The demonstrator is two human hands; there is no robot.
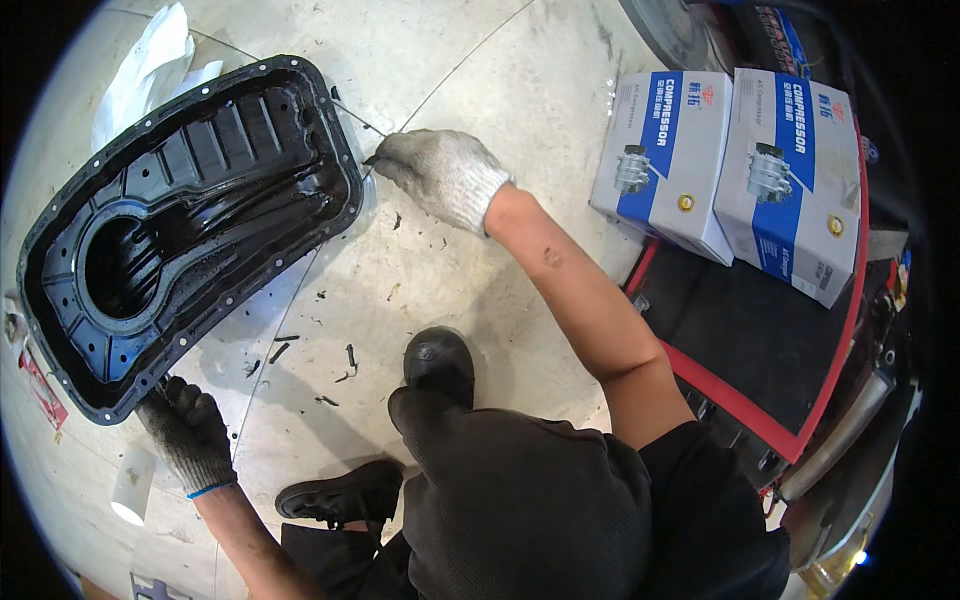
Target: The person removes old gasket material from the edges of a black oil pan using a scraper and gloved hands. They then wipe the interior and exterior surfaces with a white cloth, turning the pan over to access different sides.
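A black oil pan [230, 215] with a bolt-holed rim and a round recess lies tilted across the left side, its hollow side up. My left hand [186, 430], in a dirty dark knit glove, is closed on the pan's near rim; some fingers are hidden beneath it. By the pan's far right end, my right hand [440, 175] wears a greyish-white knit glove. Its fingers are pinched together at a small dark tip, and I cannot make out what they hold. Dark scraps [280, 352] are scattered over the pale floor between the hands.
Crumpled white plastic [145, 75] lies behind the pan. A white cylinder [133, 485] and a red packet [42, 390] are at left. Two white-and-blue boxes [665, 150] stand on a red-edged black surface [750, 325] at right. My shoes [440, 365] are on the floor below.
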